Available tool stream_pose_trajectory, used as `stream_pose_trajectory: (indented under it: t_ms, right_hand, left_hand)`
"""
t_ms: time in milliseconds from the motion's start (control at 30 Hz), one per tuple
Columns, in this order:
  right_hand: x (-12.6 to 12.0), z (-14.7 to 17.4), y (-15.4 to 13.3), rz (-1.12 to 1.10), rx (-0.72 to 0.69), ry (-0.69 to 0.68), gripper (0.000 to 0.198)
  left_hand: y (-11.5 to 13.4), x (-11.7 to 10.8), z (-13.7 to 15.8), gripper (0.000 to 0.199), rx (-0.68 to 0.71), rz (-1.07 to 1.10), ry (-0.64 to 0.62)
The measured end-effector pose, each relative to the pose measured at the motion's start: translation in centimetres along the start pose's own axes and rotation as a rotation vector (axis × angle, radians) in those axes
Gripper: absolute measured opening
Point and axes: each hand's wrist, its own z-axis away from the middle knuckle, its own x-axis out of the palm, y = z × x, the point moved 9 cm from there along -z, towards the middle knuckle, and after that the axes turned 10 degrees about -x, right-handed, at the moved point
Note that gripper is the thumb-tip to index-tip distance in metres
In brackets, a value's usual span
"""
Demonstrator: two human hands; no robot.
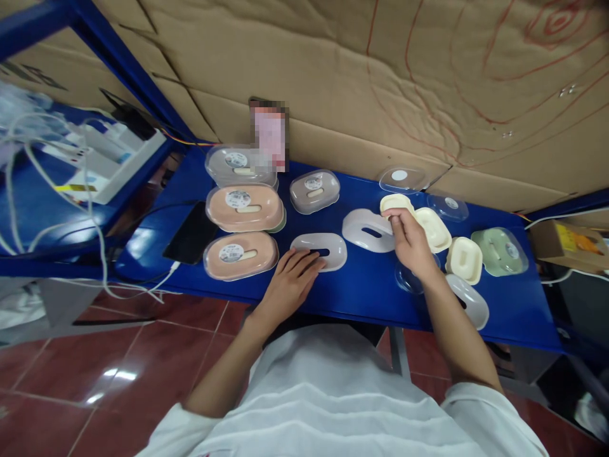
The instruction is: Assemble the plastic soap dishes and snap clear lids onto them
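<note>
My left hand (298,274) lies with fingers stretched over the near left edge of a pale grey oval lid with a slot (335,244), flat on the blue table. My right hand (410,238) is closed at the right end of a second pale slotted lid (354,230), which looks slightly tilted. Its fingertips overlap a small cream tray (394,203), and I cannot see whether they touch it. Two more cream trays (435,230) (465,260) lie to the right. Beyond the right forearm is another pale slotted lid (476,308), partly hidden.
Peach oval boxes with clear covers (261,206) (259,251) stand left, a grey one (316,193) behind. A green box (504,251) is at right. Clear covers (404,179) (447,206) lie near the cardboard wall (333,95). A black phone (190,235) has a cable.
</note>
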Motion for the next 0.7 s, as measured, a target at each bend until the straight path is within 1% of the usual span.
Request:
stream_pose_trajectory:
  t_ms: [100, 167, 233, 300, 367, 467, 600, 700]
  right_hand:
    - [1.2, -0.9, 2.1, -0.011, 0.06, 0.043, 0.049]
    - [1.5, -1.6, 3.3, 0.02, 0.071, 0.066, 0.051]
    - [1.5, -2.0, 3.8, 0.078, 0.05, 0.066, 0.05]
    - [1.3, -1.9, 3.8, 0.182, 0.027, 0.032, 0.05]
    - [1.0, -1.1, 3.8, 0.324, 0.043, -0.039, 0.05]
    - [0.6, 1.0, 4.2, 0.504, 0.097, -0.131, 0.047]
    - [0.5, 3.3, 5.1, 0.561, 0.082, -0.17, 0.045]
    - [0.8, 3.8, 5.7, 0.584, 0.045, -0.208, 0.048]
  left_hand:
    - [0.1, -0.1, 0.0, 0.045, 0.008, 0.003, 0.011]
    - [0.2, -0.3, 0.1, 0.044, 0.019, -0.003, 0.023]
    - [0.3, -0.3, 0.2, 0.044, 0.027, -0.008, 0.03]
    - [0.3, -0.3, 0.3, 0.044, 0.027, -0.005, 0.026]
    - [0.2, -0.3, 0.3, 0.046, 0.022, 0.005, 0.02]
    - [0.1, -0.2, 0.3, 0.046, 0.02, 0.015, 0.014]
    - [0.0, -0.1, 0.1, 0.045, 0.026, 0.009, 0.009]
    - [0.0, 0.0, 0.0, 0.046, 0.032, 0.006, 0.006]
